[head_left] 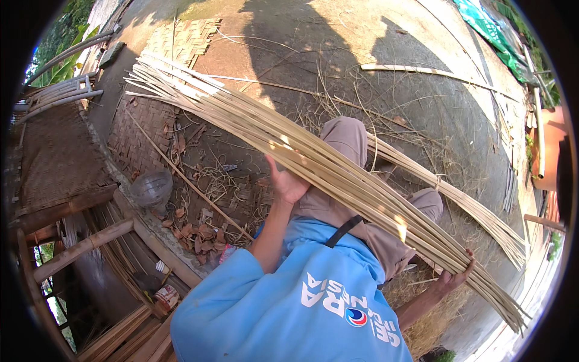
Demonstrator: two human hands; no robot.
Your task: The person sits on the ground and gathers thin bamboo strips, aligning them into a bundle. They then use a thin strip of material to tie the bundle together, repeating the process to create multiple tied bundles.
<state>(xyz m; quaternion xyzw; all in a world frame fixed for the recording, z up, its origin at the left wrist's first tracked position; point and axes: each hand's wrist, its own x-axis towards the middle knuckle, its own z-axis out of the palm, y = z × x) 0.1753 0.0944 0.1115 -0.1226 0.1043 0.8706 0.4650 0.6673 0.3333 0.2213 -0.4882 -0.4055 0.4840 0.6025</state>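
"Where's the strip bundle (pixel 329 172)?"
"Across my lap (pixel 386 252), ten o'clock to four."
"Your grip?"
"My right hand (pixel 456 274) grasps it near four; my left hand (pixel 289 184) touches it centrally, but I can't tell its hold."

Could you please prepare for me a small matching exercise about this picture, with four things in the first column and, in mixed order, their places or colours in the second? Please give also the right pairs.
Things
1. Left hand
2. Right hand
3. Tub
4. Tarp

Places or colours
A. Green, at the upper right of the picture
B. At the strips, near their lower right end
C. Clear, on the left side of the picture
D. Palm up at the strips, near their middle

Right pairs
1-D, 2-B, 3-C, 4-A
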